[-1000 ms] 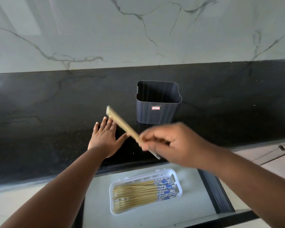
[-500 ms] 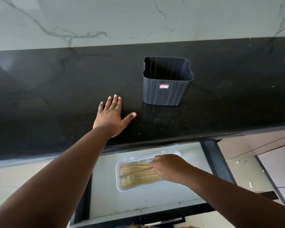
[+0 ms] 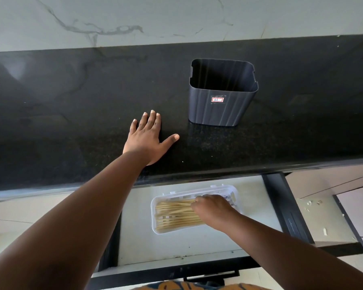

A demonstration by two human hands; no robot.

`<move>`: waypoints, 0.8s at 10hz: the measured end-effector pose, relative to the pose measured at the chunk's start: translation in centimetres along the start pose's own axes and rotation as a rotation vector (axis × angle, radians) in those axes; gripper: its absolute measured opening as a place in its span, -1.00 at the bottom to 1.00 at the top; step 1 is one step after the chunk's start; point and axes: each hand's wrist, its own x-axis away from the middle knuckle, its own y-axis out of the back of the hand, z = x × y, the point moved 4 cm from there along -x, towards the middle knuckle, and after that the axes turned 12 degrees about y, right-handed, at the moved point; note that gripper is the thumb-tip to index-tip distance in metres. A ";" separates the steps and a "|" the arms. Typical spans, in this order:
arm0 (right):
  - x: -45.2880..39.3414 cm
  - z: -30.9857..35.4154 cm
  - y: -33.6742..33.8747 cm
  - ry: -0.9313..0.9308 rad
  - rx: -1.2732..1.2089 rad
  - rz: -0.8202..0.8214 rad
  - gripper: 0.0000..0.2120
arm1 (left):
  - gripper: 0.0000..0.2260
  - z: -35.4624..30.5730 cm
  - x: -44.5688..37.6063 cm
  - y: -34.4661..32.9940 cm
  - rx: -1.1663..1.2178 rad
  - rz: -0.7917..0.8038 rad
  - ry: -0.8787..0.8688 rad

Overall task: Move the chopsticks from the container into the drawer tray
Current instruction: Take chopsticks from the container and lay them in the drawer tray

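A dark grey ribbed container (image 3: 218,109) stands upright on the black countertop (image 3: 71,122); nothing shows inside it. Below the counter edge, a white plastic tray (image 3: 153,208) lies in the open drawer (image 3: 197,245) and holds several pale wooden chopsticks (image 3: 174,214) laid side by side. My right hand (image 3: 214,210) is down in the tray, fingers curled onto the chopsticks and covering their right ends. My left hand (image 3: 147,141) lies flat on the countertop, fingers spread, left of the container and holding nothing.
A marble-patterned wall rises behind the counter. The drawer's dark right side rail (image 3: 287,206) runs beside the tray. Pale floor tiles with small scraps (image 3: 310,203) show to the right of the drawer.
My right hand carried a bundle of chopsticks from above the counter down into the tray and stays there. The view tilted downward. My left hand has stayed flat on the counter.
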 end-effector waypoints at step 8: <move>6.7 -0.7 3.8 -0.192 -0.269 -0.417 -0.77 | -0.30 -0.5 3.8 1.2 0.115 -0.022 -0.053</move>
